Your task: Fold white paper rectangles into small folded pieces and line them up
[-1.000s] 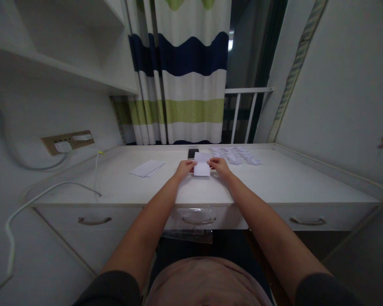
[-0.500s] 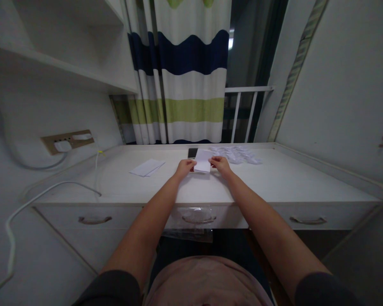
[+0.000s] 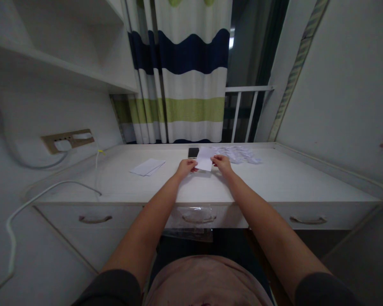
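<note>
A small white sheet of paper [image 3: 204, 161] is held just above the white desk [image 3: 274, 182], tilted to the right. My left hand [image 3: 185, 167] pinches its lower left edge. My right hand [image 3: 221, 163] pinches its right edge. Both arms reach straight forward over the desk's front edge. A dark phone [image 3: 193, 152] lies flat just behind the paper.
Several small folded white papers [image 3: 238, 154] are heaped at the back right of the desk. Flat white sheets [image 3: 147, 167] lie to the left. A wall socket with a plug [image 3: 66, 141] and a white cable [image 3: 35, 199] are at the left. Drawer handles [image 3: 198, 219] line the desk front.
The paper was lying upright between my hands; now it is shorter and skewed to the right. Both hands have shifted slightly away from me.
</note>
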The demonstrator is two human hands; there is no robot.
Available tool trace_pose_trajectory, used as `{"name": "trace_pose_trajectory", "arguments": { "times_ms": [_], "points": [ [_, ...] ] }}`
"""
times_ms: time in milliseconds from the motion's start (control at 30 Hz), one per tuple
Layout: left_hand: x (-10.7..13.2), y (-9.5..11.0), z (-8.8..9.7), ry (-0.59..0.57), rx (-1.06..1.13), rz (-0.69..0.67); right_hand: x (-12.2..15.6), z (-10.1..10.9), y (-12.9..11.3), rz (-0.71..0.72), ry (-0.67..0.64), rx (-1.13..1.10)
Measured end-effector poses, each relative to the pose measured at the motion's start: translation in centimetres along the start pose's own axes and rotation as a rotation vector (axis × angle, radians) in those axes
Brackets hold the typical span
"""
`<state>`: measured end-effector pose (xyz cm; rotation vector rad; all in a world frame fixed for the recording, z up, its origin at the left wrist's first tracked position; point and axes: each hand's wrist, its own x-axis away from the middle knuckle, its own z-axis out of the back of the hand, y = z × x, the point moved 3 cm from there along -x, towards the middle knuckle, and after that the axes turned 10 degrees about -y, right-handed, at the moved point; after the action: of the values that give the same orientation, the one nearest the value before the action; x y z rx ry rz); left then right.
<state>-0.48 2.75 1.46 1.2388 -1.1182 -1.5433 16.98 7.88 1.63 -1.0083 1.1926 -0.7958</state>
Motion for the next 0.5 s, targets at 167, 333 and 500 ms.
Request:
{"name": "trace_pose_trajectory", "arguments": {
  "times_ms": [167,333,500],
  "points": [
    [0.1,-0.01,-0.1,-0.022,0.01,0.003,0.04,0.25,0.02,-0.003,0.057,-0.006],
    [0.16,-0.05,-0.02,-0.012,-0.008,0.019,0.26,0.09,-0.15,0.0,0.057,-0.015],
    [0.05,-0.11,0.27,0.044,-0.051,-0.028,0.59,-0.45,-0.21,-0.051,-0.069,-0.043]
  ]
}}
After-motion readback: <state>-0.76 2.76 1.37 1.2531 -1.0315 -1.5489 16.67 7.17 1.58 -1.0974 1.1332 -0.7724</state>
